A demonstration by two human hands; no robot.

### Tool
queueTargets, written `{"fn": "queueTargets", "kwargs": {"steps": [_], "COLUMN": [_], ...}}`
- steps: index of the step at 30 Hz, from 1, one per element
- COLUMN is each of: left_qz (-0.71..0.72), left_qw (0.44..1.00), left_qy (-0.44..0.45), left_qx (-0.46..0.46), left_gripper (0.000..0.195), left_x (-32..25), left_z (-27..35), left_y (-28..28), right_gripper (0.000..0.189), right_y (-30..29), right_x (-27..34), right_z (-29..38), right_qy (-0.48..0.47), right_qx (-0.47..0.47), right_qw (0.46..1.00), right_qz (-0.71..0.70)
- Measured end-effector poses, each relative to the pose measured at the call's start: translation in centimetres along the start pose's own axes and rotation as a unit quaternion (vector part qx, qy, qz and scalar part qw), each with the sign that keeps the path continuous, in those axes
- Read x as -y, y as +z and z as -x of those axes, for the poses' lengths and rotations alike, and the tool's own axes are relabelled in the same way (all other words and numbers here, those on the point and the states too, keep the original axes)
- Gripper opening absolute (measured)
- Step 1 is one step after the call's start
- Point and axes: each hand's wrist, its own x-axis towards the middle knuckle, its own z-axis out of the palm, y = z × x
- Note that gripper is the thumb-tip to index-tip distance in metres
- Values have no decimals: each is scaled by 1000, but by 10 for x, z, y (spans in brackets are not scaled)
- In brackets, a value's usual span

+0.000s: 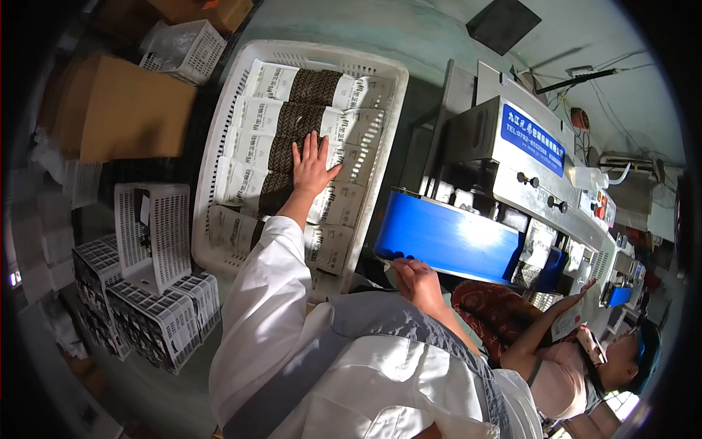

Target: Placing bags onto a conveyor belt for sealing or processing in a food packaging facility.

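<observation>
My left hand (311,164) lies palm down, fingers spread, on rows of flat pouches inside a white plastic basket (403,88). White pouch ends (248,145) flank a dark patterned band (301,118) down the middle of the rows. My right hand (418,280) is at the near edge of a blue conveyor belt (449,233), fingers curled. Whether it grips anything there is hidden. Further along the belt, a white-and-dark pouch (537,244) sits by the metal packaging machine (526,170).
To the left, an upturned white crate (170,241) stands on stacked crates (159,318) of packed goods. Cardboard boxes (137,110) and another white basket (203,52) are behind. At right, a co-worker (565,378) in a cap holds a sheet or packet (578,310) beside the machine.
</observation>
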Motion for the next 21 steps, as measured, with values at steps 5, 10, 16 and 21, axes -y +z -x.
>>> {"fn": "queueTargets", "kwargs": {"steps": [5, 10, 16, 21], "left_qz": [-37, -34, 71, 283], "left_qw": [999, 993, 982, 918], "left_qy": [-13, -46, -107, -113], "left_qx": [29, 99, 136, -254], "left_gripper": [81, 81, 66, 41], "left_x": [-1, -6, -22, -107], "left_z": [-2, -7, -14, 17], "left_y": [0, -12, -47, -85], "right_gripper": [20, 19, 18, 15], "right_y": [-8, -17, -31, -42], "right_x": [-3, -7, -12, -34], "right_z": [13, 34, 61, 88], "right_qy": [6, -7, -13, 15], "right_qx": [-26, -61, -105, -166], "right_qw": [1000, 998, 994, 986], "right_qz": [2, 8, 5, 0]}}
